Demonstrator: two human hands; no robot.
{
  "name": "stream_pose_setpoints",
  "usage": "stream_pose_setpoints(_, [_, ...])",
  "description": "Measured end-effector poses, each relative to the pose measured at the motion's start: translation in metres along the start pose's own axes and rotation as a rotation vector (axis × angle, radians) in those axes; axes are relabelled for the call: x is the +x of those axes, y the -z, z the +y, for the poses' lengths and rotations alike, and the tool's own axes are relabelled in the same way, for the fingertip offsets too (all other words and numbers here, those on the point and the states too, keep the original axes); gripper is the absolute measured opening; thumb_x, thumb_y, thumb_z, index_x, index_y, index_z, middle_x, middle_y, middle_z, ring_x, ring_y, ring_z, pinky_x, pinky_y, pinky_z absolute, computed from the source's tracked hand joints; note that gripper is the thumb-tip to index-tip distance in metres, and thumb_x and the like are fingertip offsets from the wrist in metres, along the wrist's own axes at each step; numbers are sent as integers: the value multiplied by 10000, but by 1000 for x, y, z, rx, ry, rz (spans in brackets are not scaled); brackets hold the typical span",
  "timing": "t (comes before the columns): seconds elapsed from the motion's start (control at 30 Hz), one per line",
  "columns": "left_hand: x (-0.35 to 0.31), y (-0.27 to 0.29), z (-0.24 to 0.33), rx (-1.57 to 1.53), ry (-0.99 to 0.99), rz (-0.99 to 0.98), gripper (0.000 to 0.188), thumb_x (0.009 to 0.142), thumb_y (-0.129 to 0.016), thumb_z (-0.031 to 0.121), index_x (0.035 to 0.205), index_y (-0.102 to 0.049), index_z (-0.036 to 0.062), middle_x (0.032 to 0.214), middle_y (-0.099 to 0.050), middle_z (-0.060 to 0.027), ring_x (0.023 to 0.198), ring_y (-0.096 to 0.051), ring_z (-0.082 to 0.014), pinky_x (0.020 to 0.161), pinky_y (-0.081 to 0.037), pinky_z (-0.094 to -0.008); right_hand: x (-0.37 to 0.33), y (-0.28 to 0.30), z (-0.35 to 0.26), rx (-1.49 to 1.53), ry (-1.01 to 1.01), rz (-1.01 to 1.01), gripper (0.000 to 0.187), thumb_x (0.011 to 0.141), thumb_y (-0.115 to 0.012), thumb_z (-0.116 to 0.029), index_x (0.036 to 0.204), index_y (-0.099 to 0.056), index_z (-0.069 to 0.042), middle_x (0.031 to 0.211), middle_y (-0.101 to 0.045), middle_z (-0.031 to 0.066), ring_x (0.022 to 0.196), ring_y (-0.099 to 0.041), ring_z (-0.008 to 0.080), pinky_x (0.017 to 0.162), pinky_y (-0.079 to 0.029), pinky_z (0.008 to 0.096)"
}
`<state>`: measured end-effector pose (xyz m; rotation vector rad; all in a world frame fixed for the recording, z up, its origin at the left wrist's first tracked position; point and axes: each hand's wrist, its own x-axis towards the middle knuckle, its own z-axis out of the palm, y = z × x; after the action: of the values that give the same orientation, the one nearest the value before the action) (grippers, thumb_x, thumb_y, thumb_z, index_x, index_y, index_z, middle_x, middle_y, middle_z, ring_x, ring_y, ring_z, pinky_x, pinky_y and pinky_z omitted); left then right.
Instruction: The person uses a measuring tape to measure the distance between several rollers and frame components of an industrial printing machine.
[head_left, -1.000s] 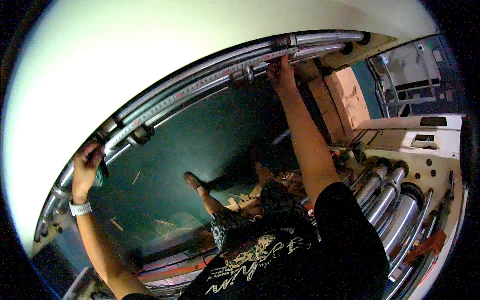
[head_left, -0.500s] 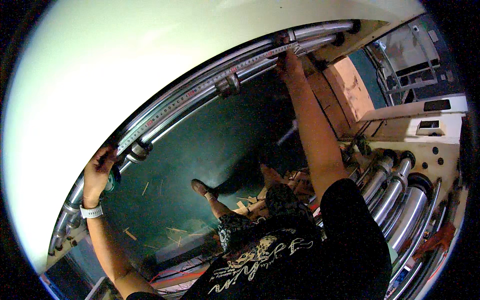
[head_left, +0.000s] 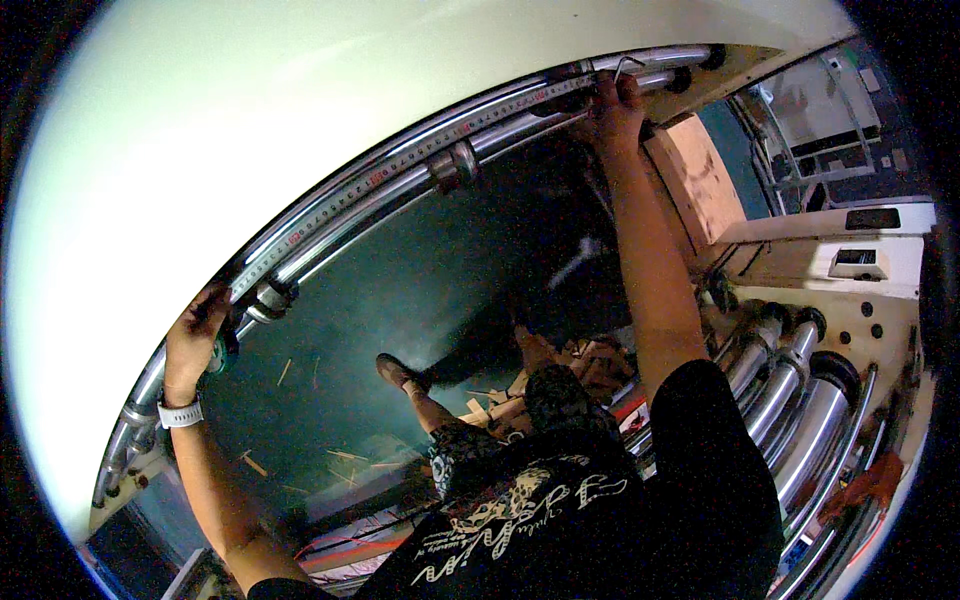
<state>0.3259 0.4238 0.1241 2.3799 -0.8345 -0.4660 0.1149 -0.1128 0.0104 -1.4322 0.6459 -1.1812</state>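
Note:
A white tape measure's blade (head_left: 335, 210) runs stretched along two long shiny metal shafts (head_left: 520, 138), just below a pale sheet or panel. My left hand (head_left: 198, 335) closes round the tape measure's green case (head_left: 222, 352) at the near left, its fingers against the shafts. At the far right end, my right hand (head_left: 615, 110) has its fingers bent at the shafts beside the blade. A thin bent metal rod, like a hex key (head_left: 628, 64), sticks up from those fingers. Metal collars (head_left: 453, 166) sit on the nearer shaft.
The pale panel (head_left: 250, 120) fills the upper left. Several thick chrome rollers (head_left: 790, 395) stand at the right, by a cream machine frame (head_left: 885, 290). Wood scraps (head_left: 490, 408) litter the dark green floor around my feet. A wooden block (head_left: 697, 180) lies beyond my right arm.
My right hand has moved a little right along the shafts, and the bent rod now points up from it. The left hand stays on the tape measure.

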Motion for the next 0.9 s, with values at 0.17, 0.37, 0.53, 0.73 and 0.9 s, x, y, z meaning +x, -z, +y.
stream_pose_setpoints(0.17, [-16,12,-12,-23,16,21,228,816,-557,88,1026,-556,1,906,-590,-61,816,-537,-134,740,-429,-249,-5,-15,-5,76,-63,-77,164,801,-574,-133,938,-504,-78,806,-523,48,688,-474,145,583,-413,268])
stream_pose_setpoints(0.37, [-26,44,2,14,50,-114,292,780,-598,253,959,-573,24,874,-595,-75,824,-533,-171,777,-422,-278,10,15,-5,-52,-93,-196,304,802,-553,-211,1039,-467,-42,984,-507,120,869,-471,227,743,-403,327])
stream_pose_setpoints(0.53, [-38,55,-73,-230,-24,-166,202,804,-576,217,895,-589,37,772,-570,-38,753,-513,-118,713,-420,-250,2,-8,-4,-16,-188,-217,438,805,-535,-290,1126,-433,-11,1098,-489,174,998,-461,290,863,-382,374])
stream_pose_setpoints(0.73, [-28,57,-61,-195,2,-172,230,817,-548,246,856,-588,23,722,-579,-54,704,-544,-133,692,-433,-273,61,69,31,-1534,1094,-394,522,806,-535,-267,1229,-370,-11,1167,-465,227,1065,-452,353,896,-378,398])
stream_pose_setpoints(0.9, [-27,57,-75,-105,-132,-85,215,817,-536,224,857,-583,18,711,-579,-74,704,-543,-149,696,-432,-289,51,55,27,-1562,1023,-300,506,797,-547,-206,1235,-362,-32,1161,-457,194,990,-491,330,812,-419,363])
